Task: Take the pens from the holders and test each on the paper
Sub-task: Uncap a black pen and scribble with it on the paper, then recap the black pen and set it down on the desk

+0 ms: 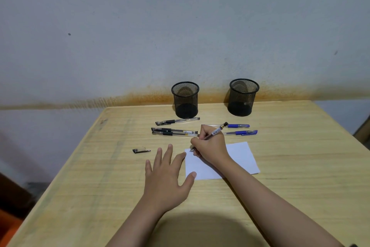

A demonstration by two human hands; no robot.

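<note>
My right hand [210, 146] grips an uncapped black pen [219, 129], its tip on the upper left corner of the white paper [240, 158]. My left hand [168, 174] lies flat with spread fingers, its thumb and forefinger touching the paper's left edge. Two black mesh holders [186, 99] [242, 97] stand at the back, both with no pens inside. Three black pens [177, 121] [174, 132] lie on the table [100, 166] left of my right hand, two blue pens [238, 126] [243, 132] behind it. A loose black cap [141, 150] lies to the left.
The table stands against a grey wall with a rusty stain along its base. The table's left edge drops to a dark floor, and an orange thing shows at the bottom left corner.
</note>
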